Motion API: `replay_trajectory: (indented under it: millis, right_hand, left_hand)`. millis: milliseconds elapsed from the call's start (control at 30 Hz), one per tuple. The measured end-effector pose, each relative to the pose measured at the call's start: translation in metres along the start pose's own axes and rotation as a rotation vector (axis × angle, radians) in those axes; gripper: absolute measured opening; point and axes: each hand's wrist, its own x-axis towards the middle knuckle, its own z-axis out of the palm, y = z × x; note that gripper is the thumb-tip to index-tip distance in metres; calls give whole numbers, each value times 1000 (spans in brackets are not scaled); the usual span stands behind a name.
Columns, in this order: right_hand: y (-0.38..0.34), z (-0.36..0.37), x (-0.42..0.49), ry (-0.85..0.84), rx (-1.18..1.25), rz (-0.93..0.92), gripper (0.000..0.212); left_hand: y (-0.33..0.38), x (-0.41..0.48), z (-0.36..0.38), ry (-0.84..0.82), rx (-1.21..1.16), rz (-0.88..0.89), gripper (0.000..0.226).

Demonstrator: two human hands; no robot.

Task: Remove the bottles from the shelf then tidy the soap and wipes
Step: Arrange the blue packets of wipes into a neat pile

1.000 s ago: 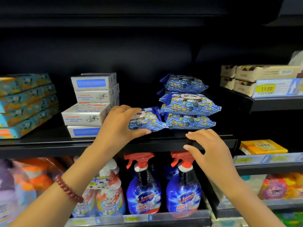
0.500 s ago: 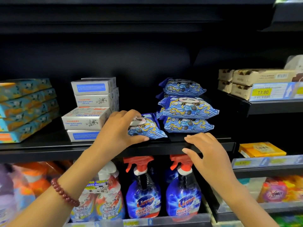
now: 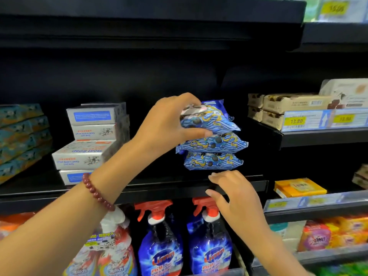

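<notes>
— What sits closest to me?

— Two blue plastic spray bottles (image 3: 161, 246) with red triggers, on the lower level. Their bases are cut off by the frame edge, and your right hand (image 3: 237, 198) covers part of the right bottle's trigger. That hand rests on the front lip of the black metal shelf (image 3: 159, 188). Its fingers are loosely spread, the tips are on the edge, and it grips nothing.

— And my left?

— Your left hand (image 3: 165, 124), with a dark red bead bracelet (image 3: 95, 192) at the wrist, grips a blue patterned soft wipes pack (image 3: 211, 120). The fingers curl over its top and the thumb is underneath. The pack sits at the top of the stack of matching wipes packs (image 3: 213, 154), mid-shelf. You can't tell whether its weight rests there. A blue edge behind it is too blurred to tell apart.

— The soap?

— The white cardboard soap boxes (image 3: 89, 148) are piled unevenly left of the wipes. Your forearm hides part of the lowest box. At the far left, teal flat boxes (image 3: 22, 136) run out of frame.
</notes>
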Motion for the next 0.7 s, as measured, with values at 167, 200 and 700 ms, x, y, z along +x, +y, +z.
replay_trajectory:
  millis: [167, 200, 700]
  right_hand:
    - [-1, 0, 1, 19, -5, -8, 27]
    - [-1, -1, 1, 20, -8, -9, 27]
    - [2, 5, -1, 35, 16, -35, 31]
  left_hand:
    - [2, 30, 25, -128, 102, 2, 60]
    - [2, 33, 28, -154, 126, -3, 61]
    - [-1, 17, 28, -24, 73, -70, 54]
